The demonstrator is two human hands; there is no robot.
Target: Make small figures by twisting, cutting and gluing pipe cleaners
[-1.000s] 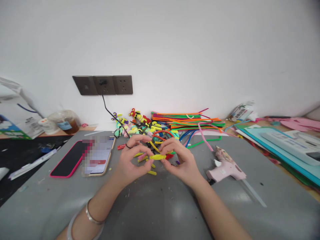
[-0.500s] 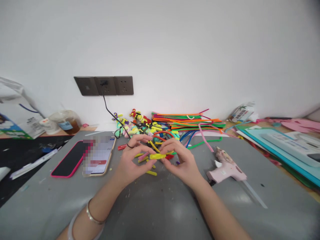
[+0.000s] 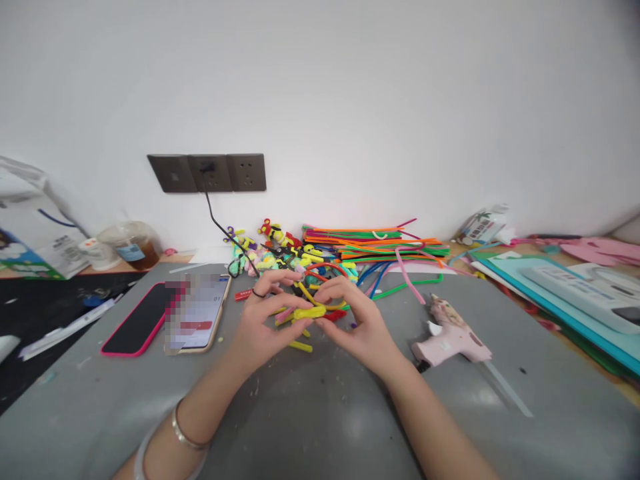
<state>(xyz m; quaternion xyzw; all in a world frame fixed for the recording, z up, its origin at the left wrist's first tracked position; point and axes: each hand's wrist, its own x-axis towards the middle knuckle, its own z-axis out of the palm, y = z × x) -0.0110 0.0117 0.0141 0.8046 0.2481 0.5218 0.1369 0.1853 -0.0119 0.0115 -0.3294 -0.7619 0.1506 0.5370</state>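
A short, folded yellow pipe-cleaner piece (image 3: 310, 312) is held just above the grey mat, at the centre of the view. My left hand (image 3: 267, 320) pinches its left end between thumb and fingertips. At its right end, my right hand (image 3: 357, 323) closes thumb and index finger on it. Cut yellow pipe-cleaner bits (image 3: 301, 347) lie below and behind the fingers, beside a pink bit (image 3: 285, 316) and a red piece (image 3: 336, 315). Fingers partly hide these pieces.
Pipe-cleaner bundles (image 3: 380, 243) and small fuzzy figures (image 3: 277, 233) lie by the wall. A pink glue gun (image 3: 453, 340) rests at right. Two phones (image 3: 140, 320) lie at left, near a cup (image 3: 135, 247). A black cord (image 3: 220, 223) runs from the wall socket.
The yellow piece has shifted slightly left and now looks slimmer in the middle, with wider ends. Both hands stay close together, their fingertips slightly moved.
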